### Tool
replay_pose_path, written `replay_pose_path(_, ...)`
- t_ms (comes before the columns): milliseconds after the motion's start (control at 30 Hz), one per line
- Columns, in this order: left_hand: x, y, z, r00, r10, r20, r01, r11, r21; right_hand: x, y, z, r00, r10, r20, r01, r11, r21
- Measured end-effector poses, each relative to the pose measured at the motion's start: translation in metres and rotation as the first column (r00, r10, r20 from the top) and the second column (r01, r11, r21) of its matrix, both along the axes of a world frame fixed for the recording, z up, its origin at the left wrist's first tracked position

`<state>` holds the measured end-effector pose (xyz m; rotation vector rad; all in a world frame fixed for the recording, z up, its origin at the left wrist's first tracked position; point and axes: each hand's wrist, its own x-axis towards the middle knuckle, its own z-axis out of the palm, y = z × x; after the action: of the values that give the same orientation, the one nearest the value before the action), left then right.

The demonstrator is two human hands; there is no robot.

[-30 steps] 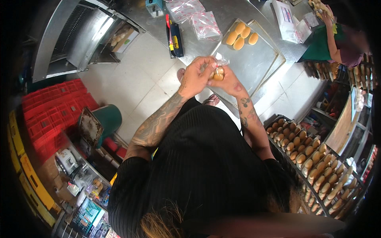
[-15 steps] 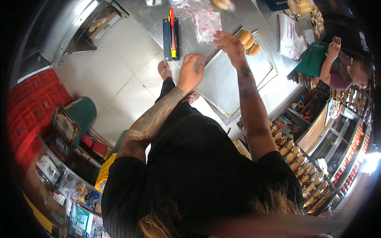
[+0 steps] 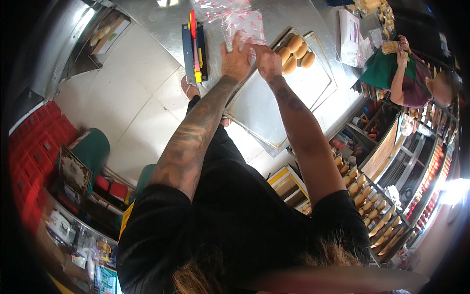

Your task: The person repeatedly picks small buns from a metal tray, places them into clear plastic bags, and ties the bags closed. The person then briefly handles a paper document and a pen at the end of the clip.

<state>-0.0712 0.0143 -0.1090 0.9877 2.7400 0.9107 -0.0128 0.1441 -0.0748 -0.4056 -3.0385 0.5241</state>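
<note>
A stack of clear plastic bags [image 3: 247, 24] with red print lies on the steel table. My left hand [image 3: 236, 62] is on its near edge, fingers spread and stretched over the plastic. Close beside it, my right hand [image 3: 268, 62] has its fingers curled and closed at the near right corner of the bags, pinching the plastic; the fingertips are partly hidden. Several golden bread rolls [image 3: 294, 45] sit at the far end of a metal tray [image 3: 259, 105], just right of my right hand. Left of the bags stands a bag sealer [image 3: 196, 49] with a dark blue base and red and yellow parts.
A second tray [image 3: 323, 63] lies partly under the first. At the right, a co-worker in a green apron [image 3: 379, 68] holds a wrapped loaf [image 3: 390, 47]. Racks of rolls [image 3: 362, 196] stand behind at right; red crates [image 3: 39, 157] are stacked at left.
My hands have come together at the bags; the right was raised near the rolls, the left lower, over the tray's edge. More rolls show now. The co-worker's hands have lowered, with a loaf visible.
</note>
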Motion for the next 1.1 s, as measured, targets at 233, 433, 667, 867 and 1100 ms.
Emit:
replay_pose_path(233, -0.016, 0.011, -0.025, 0.999, 0.025, -0.044, -0.035, 0.969, -0.244, 0.025, -0.01, 0.018, 0.948, -0.202, -0.247, 0.166, 0.973, -0.159)
replay_pose_path(433, -0.022, 0.021, -0.017, 0.997, 0.049, -0.051, -0.06, 0.966, -0.253, 0.118, -0.049, 0.059, 0.614, -0.786, -0.07, 0.283, 0.302, -0.91)
replay_pose_path(667, 0.043, -0.045, 0.079, 0.382, -0.504, 0.775, 0.071, 0.852, 0.519, 0.191, -0.046, 0.089, 0.802, -0.597, 0.029, 0.291, 0.348, -0.891)
replay_pose_path(867, 0.105, -0.069, 0.113, 0.513, -0.457, 0.727, 0.28, 0.889, 0.362, 0.221, -0.047, 0.1, 0.881, -0.472, 0.007, 0.227, 0.41, -0.883)
replay_pose_path(1100, 0.138, -0.081, 0.126, 0.638, -0.287, 0.715, 0.008, 0.931, 0.366, 0.219, -0.07, 0.119, 0.671, -0.496, -0.55, 0.387, 0.868, -0.311)
